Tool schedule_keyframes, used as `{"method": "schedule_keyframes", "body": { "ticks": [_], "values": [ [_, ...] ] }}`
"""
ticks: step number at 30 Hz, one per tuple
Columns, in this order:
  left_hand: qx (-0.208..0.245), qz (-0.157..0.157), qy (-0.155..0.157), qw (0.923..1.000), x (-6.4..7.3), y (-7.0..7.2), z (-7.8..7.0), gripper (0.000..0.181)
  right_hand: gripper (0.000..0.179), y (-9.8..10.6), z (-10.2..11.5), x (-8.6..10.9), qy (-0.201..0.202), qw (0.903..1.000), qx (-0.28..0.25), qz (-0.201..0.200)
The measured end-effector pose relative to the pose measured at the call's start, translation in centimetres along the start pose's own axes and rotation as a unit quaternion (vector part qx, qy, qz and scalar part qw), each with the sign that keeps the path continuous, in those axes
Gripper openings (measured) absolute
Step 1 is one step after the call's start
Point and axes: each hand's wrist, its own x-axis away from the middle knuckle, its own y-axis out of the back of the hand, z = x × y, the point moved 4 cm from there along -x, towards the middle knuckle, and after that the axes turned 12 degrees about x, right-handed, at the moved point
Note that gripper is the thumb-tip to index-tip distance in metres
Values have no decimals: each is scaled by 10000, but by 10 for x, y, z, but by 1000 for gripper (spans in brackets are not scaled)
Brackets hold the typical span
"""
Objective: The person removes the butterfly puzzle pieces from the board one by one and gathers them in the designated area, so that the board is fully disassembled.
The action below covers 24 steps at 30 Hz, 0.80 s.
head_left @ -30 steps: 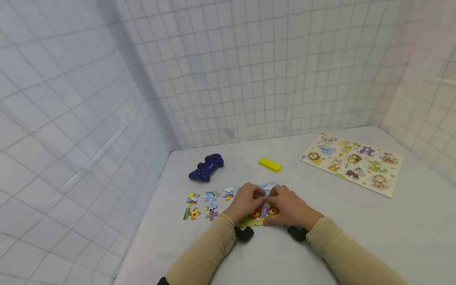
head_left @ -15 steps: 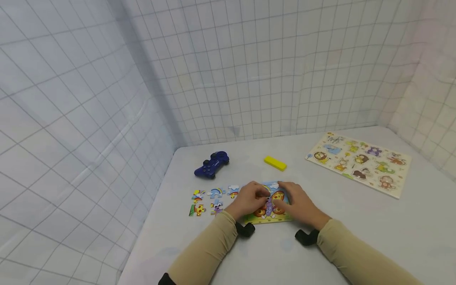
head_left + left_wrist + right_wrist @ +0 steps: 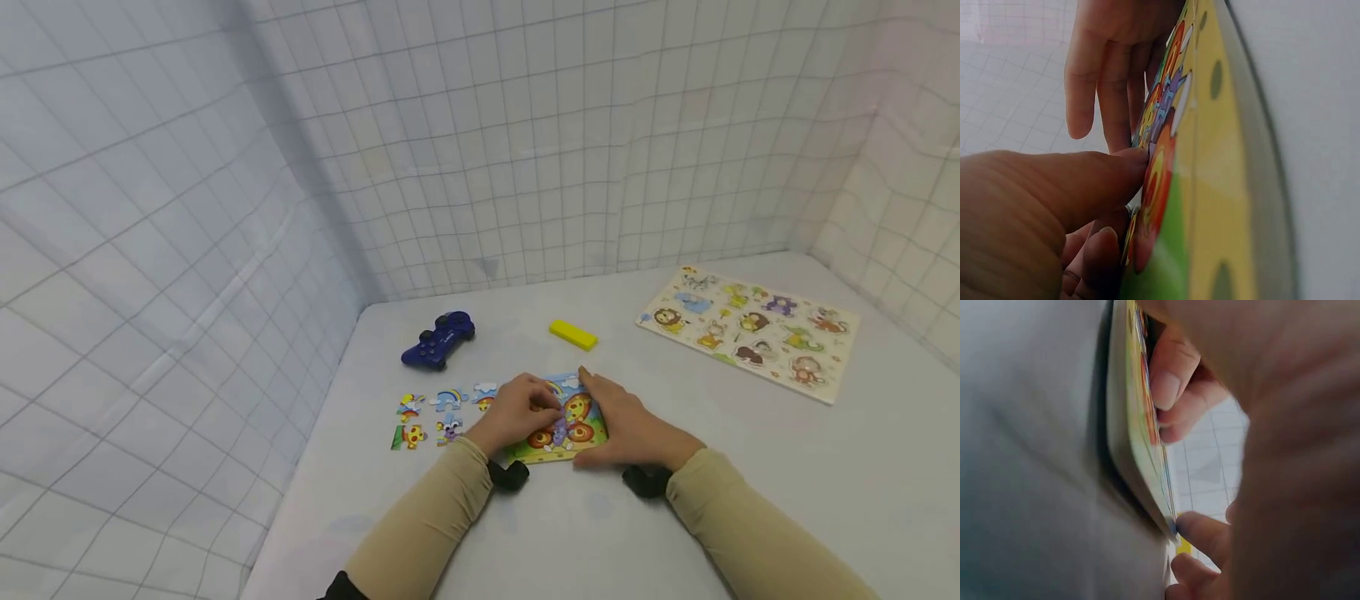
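While puzzle [image 3: 561, 435] lies on table [image 3: 570, 542], gridded walls [image 3: 487, 167] rise beyond.

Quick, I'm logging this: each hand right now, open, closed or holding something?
Left hand: fingers curled at the puzzle; can't tell whether it pinches anything.
Right hand: open, spread at the puzzle's right side.

Left hand [image 3: 517, 414] over left part of puzzle board [image 3: 558, 455], right hand [image 3: 628, 427] along right edge: both sides blocked. Loose pieces [image 3: 450, 428] crowd low approach from left. Passage between board and yellow block [image 3: 573, 335]; controller [image 3: 438, 340] bounds far left. Wide lane between right hand and animal board [image 3: 827, 385]. Near side: room between wrists.
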Motion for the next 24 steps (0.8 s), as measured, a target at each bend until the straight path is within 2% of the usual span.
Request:
{"method": "schedule_keyframes", "body": {
  "ticks": [6,18,24],
  "values": [
    [51,-25,33,10000,1,2,-4,5,131,5,1,-1,225,9997,-70,-98],
    [48,-108,-7,9999,-1,-5,-2,7,129,6,-1,0,238,9996,-103,-148],
    [45,-148,-25,9999,-1,-6,2,7,129,5,-1,0,189,9997,-138,-22]
  ]
}}
